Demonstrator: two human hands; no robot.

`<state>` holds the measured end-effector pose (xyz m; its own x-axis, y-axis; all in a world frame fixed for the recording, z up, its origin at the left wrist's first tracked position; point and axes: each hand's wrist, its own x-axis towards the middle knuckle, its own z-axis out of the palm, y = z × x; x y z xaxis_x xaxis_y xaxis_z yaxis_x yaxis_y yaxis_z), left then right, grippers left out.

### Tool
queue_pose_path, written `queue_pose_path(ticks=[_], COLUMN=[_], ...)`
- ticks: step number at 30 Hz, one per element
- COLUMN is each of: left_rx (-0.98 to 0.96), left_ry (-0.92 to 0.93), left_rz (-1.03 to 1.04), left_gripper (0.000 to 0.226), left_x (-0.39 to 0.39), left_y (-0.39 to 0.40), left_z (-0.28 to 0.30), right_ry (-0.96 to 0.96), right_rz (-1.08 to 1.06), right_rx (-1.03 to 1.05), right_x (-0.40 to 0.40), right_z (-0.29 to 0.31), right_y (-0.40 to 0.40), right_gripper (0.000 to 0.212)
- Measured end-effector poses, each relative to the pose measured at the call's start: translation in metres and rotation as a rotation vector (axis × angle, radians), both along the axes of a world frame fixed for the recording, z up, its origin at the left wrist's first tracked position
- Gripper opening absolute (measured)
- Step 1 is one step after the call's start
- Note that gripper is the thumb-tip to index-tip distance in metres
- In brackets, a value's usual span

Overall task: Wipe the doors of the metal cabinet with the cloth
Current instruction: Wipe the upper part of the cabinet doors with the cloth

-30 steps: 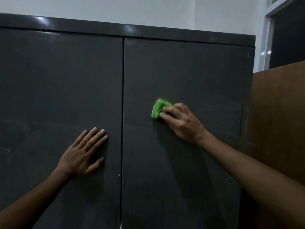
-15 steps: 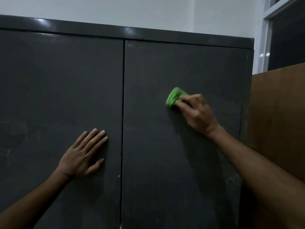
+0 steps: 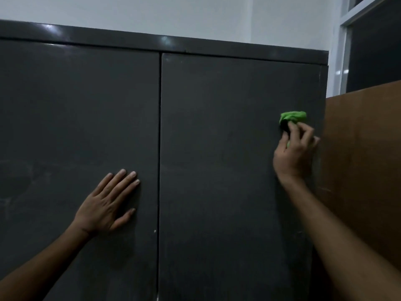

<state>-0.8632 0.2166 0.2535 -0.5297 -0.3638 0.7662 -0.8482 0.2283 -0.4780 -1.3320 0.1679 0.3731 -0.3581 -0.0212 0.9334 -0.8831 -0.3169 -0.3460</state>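
A dark grey metal cabinet (image 3: 195, 47) fills the view, its two doors shut and meeting at a centre seam. The left hand (image 3: 106, 206) lies flat on the left door (image 3: 76, 116) just beside that seam, fingers straight and slightly spread. The right hand (image 3: 294, 152) curls its fingers round a bunched green cloth (image 3: 293, 117), pressing it against the right door (image 3: 227, 137) far from the seam, near the door's outer edge and a brown board (image 3: 364, 159).

no readable text, labels, brands or numbers, cabinet doors (image 3: 227, 148) plain
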Motion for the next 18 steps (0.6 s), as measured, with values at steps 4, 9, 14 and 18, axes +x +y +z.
queue_pose_path(ticks=[4,9,14,18], left_rx=[-0.004,0.003,0.011,0.035], left_ry=[0.003,0.008,0.037,0.104], left_rz=[-0.015,-0.002,0.021,0.066], left_gripper=[0.075,0.072,0.072,0.074], left_x=[-0.001,-0.004,-0.006,-0.011], left_y=[0.004,0.006,0.009,0.007], left_z=[0.003,0.005,0.004,-0.005], right_ry=[0.61,0.394,0.151,0.705], right_rz=[0.022,-0.01,0.058,-0.015], right_rx=[-0.001,-0.009,0.028,-0.02], right_x=[0.017,-0.027,0.028,-0.005], right_z=[-0.019,0.026,-0.035,0.0], right_y=[0.004,0.001,0.002,0.0], right_gripper=[0.035,0.034,0.033,0.034])
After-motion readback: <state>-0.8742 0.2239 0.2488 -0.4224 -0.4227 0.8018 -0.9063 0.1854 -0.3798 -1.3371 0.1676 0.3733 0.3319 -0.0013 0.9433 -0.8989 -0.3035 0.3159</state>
